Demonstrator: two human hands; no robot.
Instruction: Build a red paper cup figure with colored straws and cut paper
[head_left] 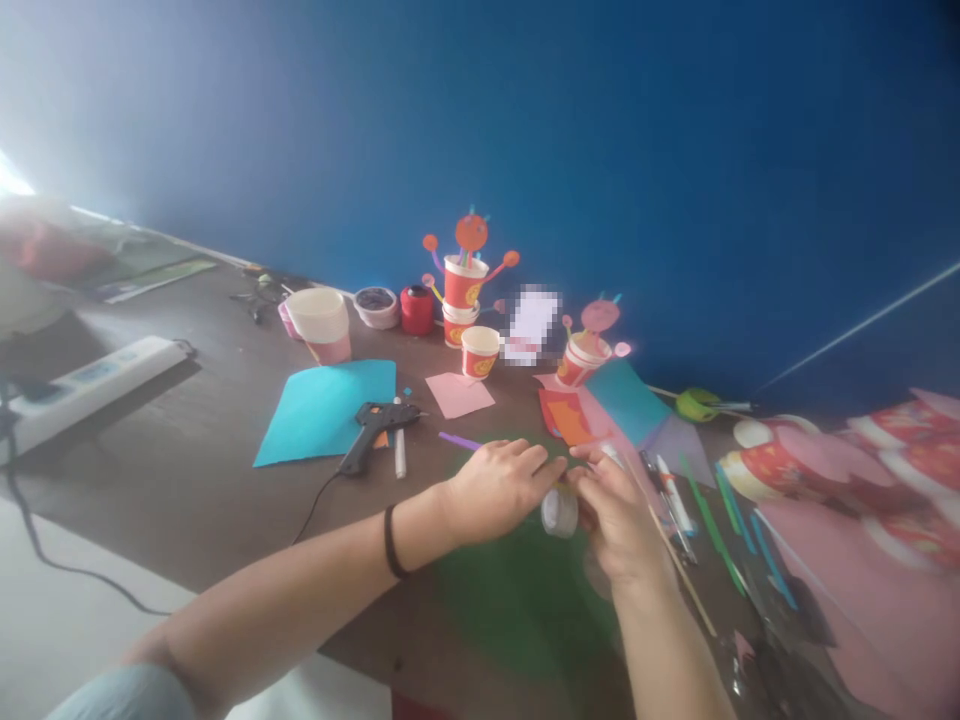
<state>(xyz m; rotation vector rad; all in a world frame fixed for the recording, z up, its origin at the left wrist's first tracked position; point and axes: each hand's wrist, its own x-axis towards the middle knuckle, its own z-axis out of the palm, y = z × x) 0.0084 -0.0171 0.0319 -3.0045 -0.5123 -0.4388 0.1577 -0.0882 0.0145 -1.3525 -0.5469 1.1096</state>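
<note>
Where the hands meet: left hand (501, 490) and right hand (621, 525), fingers bent, nearly closed; whether either grips anything cannot be told.
White round piece (559, 513): between the hands, at the fingertips, above the table (202, 440).
Purple strip (459, 440): projecting beyond the left hand's knuckles.
Glue gun (369, 432): partly on a blue sheet (315, 410).
Red paper cup (480, 357): upright, behind a pink square (460, 398).

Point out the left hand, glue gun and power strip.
Left hand (498, 488), head view: back of the hand.
Glue gun (370, 431), head view: upper handle.
Power strip (96, 384), head view: top face.
</note>
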